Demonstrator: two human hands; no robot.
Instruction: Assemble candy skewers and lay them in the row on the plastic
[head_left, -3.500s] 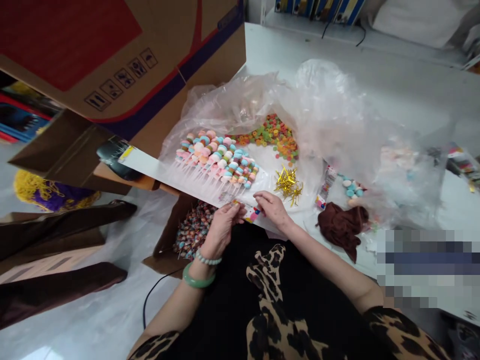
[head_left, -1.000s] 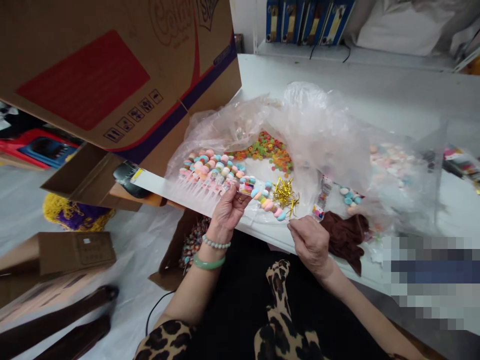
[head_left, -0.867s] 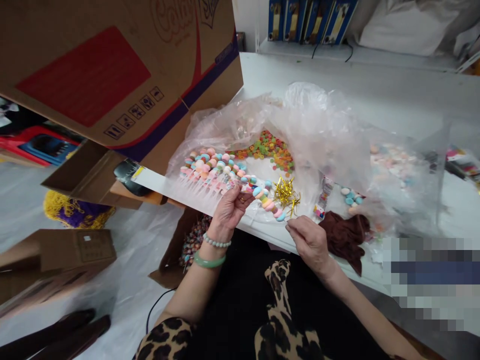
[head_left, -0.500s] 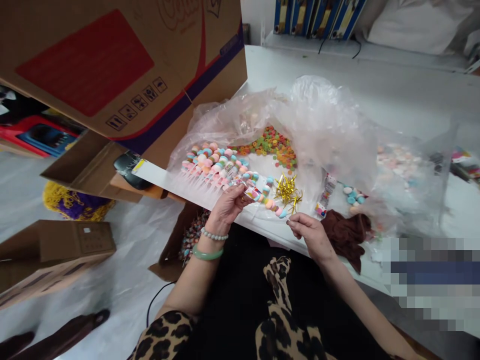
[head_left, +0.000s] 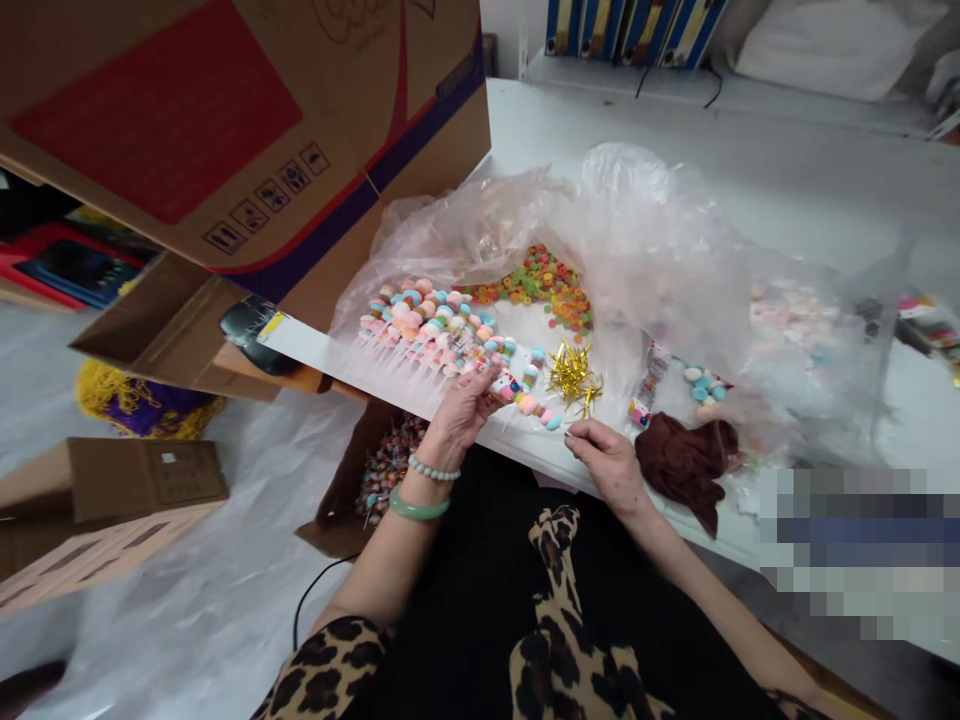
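My left hand (head_left: 463, 405) pinches a small clear wrapper with a colourful print (head_left: 507, 386) at the near edge of the table. Coming out of the wrapper toward the right is a skewer of pink, orange and blue marshmallow-like candies (head_left: 537, 408). My right hand (head_left: 606, 465) has the skewer's thin white stick end between thumb and fingers. Just beyond both hands lies a bunch of gold twist ties (head_left: 574, 370). To the left, similar candy skewers (head_left: 420, 315) are piled with their white sticks toward me. A printed wrapper stack (head_left: 649, 380) lies to the right.
Plastic bags (head_left: 660, 230) hold or surround coloured ring candies (head_left: 555, 285) and pale loose candies. A brown cloth (head_left: 682, 465) lies beside my right hand. A large carton (head_left: 420, 160) stands at left. Below the table edge, an open box contains wrapped sweets (head_left: 390, 470).
The view has shifted slightly. Both hands keep their holds on the wrapper and the stick, and the skewer's exposed part looks a little shorter.
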